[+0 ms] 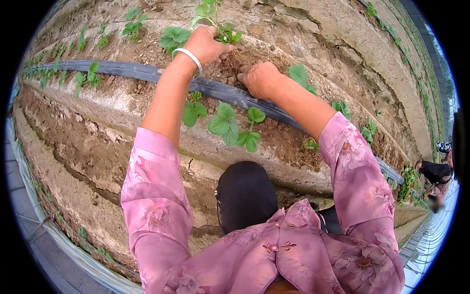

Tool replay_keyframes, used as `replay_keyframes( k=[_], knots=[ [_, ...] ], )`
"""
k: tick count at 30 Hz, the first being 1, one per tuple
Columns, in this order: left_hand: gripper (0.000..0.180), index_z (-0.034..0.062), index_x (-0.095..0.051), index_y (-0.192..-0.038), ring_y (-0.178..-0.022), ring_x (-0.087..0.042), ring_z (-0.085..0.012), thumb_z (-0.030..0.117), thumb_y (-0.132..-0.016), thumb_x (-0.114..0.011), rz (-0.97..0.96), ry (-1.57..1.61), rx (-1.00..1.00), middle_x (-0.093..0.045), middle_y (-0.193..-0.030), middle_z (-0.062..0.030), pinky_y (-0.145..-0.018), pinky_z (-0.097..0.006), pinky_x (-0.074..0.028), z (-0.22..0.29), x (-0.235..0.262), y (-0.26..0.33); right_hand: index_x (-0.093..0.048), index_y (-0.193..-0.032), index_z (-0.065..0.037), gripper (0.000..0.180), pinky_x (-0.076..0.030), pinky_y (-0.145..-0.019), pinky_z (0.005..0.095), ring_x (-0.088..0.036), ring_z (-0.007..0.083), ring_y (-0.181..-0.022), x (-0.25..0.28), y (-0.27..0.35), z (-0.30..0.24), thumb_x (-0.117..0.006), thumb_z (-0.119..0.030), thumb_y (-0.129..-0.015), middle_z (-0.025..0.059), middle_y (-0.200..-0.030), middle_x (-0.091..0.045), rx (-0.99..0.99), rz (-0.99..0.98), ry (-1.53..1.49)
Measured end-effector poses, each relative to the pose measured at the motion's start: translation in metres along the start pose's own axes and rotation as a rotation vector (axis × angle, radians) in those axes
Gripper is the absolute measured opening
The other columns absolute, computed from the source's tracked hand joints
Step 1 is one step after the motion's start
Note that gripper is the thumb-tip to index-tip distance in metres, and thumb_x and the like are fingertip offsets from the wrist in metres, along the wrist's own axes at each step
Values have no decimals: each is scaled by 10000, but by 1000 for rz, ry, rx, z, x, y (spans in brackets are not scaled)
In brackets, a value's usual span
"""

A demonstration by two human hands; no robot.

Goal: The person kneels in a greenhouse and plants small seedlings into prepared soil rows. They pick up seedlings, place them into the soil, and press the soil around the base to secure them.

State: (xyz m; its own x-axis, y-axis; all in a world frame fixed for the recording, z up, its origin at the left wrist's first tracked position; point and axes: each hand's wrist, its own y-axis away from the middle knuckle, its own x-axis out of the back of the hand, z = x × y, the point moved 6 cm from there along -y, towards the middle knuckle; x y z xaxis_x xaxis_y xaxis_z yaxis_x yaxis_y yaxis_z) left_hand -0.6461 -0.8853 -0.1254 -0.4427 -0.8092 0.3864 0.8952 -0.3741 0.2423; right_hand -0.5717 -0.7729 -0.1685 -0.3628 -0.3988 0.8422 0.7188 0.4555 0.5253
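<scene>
A small green seedling with lobed, crinkled leaves [226, 33] was seen rooted in the dry brown crumbly soil of the raised bed [274, 132], on the far side of a long black irrigation hose [122, 71] that was laid along the ridge. The left hand [208, 46], ringed at the wrist by a white bangle [188, 56], was pressed against the plant's base with its fingers curled into the earth; whether the stem was pinched could not be told. The right hand [259, 78] was laid just beside it, fingers bent down into the soil and partly hidden, nothing visibly held. Further leafy seedlings [230, 127] were spaced nearer along the bed. Pink floral sleeves [152, 196] covered the forearms. A crouched person [435, 174] was cut off at the right rim.
</scene>
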Motion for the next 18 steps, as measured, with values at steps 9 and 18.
replay_keyframes(
  k=[9, 18],
  knots=[
    [219, -13, -647, -970, -572, -579, -99, 96, -796, -722, 3, -125, 4, -640, -726, -42, -488, -243, -480, -13, -3, -16, -644, -1098, -110, 284, -532, -784, 384, -643, 249, -1016, 3, -8, 7, -505, -193, -864, 85, -1114, -664, -23, -19, -66],
    [356, 56, -684, -989, -642, -653, -222, 233, -702, -798, -105, -418, -100, -673, -738, -121, -630, -347, -509, -19, -16, -33, -579, -1063, -94, 265, -517, -655, 430, -648, 311, -830, -8, 30, 10, -560, -149, -804, 116, -959, -606, -78, 292, -194]
  ],
)
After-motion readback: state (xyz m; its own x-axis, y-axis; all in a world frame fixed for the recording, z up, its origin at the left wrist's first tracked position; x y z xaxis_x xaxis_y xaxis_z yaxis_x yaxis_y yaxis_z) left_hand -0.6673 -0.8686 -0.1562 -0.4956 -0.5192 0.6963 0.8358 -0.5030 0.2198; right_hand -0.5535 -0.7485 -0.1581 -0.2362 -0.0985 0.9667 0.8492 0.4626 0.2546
